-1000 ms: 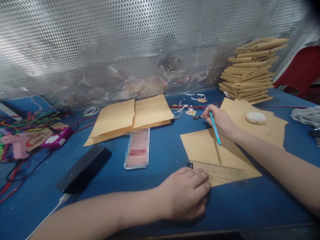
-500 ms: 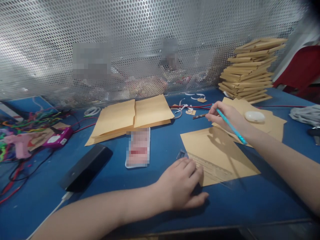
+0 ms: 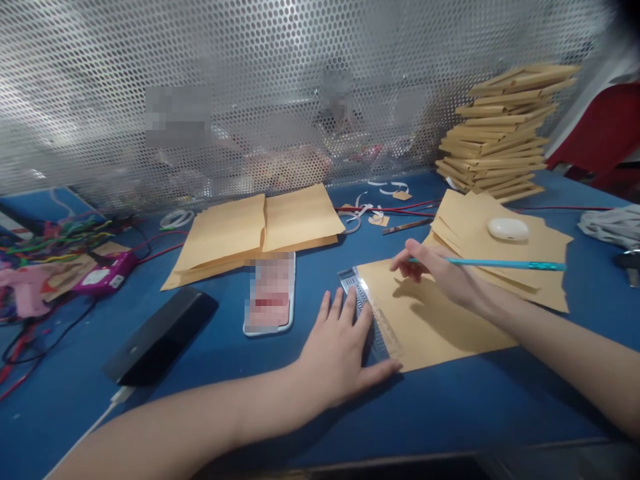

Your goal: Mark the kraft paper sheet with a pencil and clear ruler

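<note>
- My left hand lay flat, fingers spread, pressing the clear ruler along the left edge of the brown sheet.
- Ruler ran diagonally — far end near the sheet's top-left corner, near end by my thumb.
- My right hand was closed on a teal pencil, tip end over the sheet's upper part, shaft pointing right.
- Couldn't tell if the tip touched the paper.
- Sheet lay flat on the blue table, just in front of a loose pile of sheets with a white puck on top.
- Left of my hand: a phone, then a black box.
- Further back — folded envelopes, a stack at the mesh screen.
</note>
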A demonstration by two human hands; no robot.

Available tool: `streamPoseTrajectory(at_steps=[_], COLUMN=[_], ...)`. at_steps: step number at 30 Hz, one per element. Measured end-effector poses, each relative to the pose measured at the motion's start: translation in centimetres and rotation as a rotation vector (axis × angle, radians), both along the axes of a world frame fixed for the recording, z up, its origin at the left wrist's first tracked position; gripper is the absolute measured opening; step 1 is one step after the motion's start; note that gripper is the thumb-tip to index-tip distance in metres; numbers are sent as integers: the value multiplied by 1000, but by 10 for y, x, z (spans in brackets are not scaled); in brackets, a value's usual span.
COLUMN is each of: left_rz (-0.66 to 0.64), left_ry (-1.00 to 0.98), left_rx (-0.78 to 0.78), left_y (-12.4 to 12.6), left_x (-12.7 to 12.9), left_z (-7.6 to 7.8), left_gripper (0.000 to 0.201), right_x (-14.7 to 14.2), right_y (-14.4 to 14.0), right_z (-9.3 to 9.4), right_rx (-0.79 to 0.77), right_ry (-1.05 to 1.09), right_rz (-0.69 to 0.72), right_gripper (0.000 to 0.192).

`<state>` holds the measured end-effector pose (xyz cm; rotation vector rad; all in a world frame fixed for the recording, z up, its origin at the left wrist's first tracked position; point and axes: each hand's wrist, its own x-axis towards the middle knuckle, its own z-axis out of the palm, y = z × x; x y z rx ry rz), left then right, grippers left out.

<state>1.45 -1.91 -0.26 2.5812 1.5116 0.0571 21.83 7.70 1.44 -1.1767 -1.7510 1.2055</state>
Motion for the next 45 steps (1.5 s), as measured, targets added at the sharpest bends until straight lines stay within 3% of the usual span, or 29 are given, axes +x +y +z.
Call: streamPoseTrajectory(at_steps=[5, 7, 11, 16, 20, 25, 29, 34, 41, 45], left_rz=[4, 5, -4, 9, 20, 8, 69, 156, 129, 157], left_ry=[-65, -89, -92, -76, -81, -105, -133, -150, -235, -352], left_rx=[6, 7, -26, -30, -38, -49, -46, -41, -16, -60], left_y=[9, 12, 16, 19, 19, 20, 25, 43, 54, 53], left_x=[-2, -4, -7, -8, -7, -7, -9, -10, -10, -11], left_z=[-1, -2, -4, -7, -8, -7, -9, -8, -10, -9], left_gripper=[70, 69, 79, 77, 74, 74, 86, 103, 114, 122], right_x=[-3, -5, -8, -11, -13, -14, -11, -12, -20, -22], right_y=[-7, -9, -11, -12, -12, -13, -11, -9, -9, -9], right_z=[-15, -17, -15, -16, -18, -22, -26, -28, -25, -29], right_rx=[0, 11, 53, -139, -105, -73, -29, -80, -217, -172], right_ry=[13, -9, -52, 78, 116, 98, 36, 53, 211, 135], right_rz=[-64, -91, -53, -29, -69, -20, 5, -8, -45, -42], right_gripper=[18, 10, 15, 19, 25, 27, 29, 28, 28, 31])
